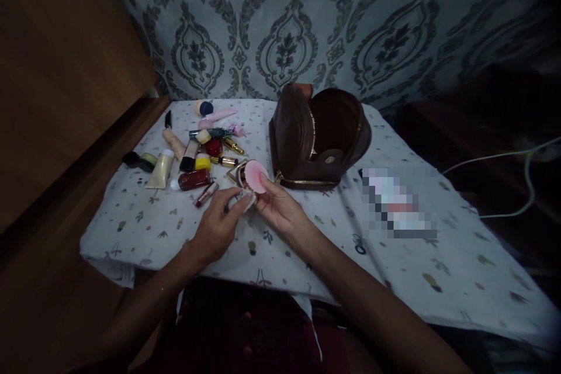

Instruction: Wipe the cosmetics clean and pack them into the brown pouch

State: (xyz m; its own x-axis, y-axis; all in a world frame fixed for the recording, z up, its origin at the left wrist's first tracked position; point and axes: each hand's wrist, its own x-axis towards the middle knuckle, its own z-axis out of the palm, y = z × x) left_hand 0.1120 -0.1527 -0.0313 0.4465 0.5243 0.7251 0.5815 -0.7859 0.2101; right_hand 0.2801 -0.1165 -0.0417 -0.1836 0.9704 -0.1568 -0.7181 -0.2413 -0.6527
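Observation:
My right hand (280, 205) is closed on a flat, round pink disc (255, 176), thumb at its edge, tilted up above the table. Close by, my left hand (219, 223) pinches a small white piece like a tissue or wipe (249, 201), just under the disc. Behind the disc lies a gold-edged item (239, 174), partly covered. Left of my hands are a dark red lipstick (205, 194), a red-brown bottle with a white cap (194, 179), a yellow-lidded jar (202, 162) and a gold tube (224, 161).
A brown handbag (289, 140) stands unzipped behind my right hand. More cosmetics, including a cream tube (161, 169) and a pink tube (219, 117), lie at the left. A blurred-out flat object (397, 201) rests on the right of the patterned tablecloth (298, 269).

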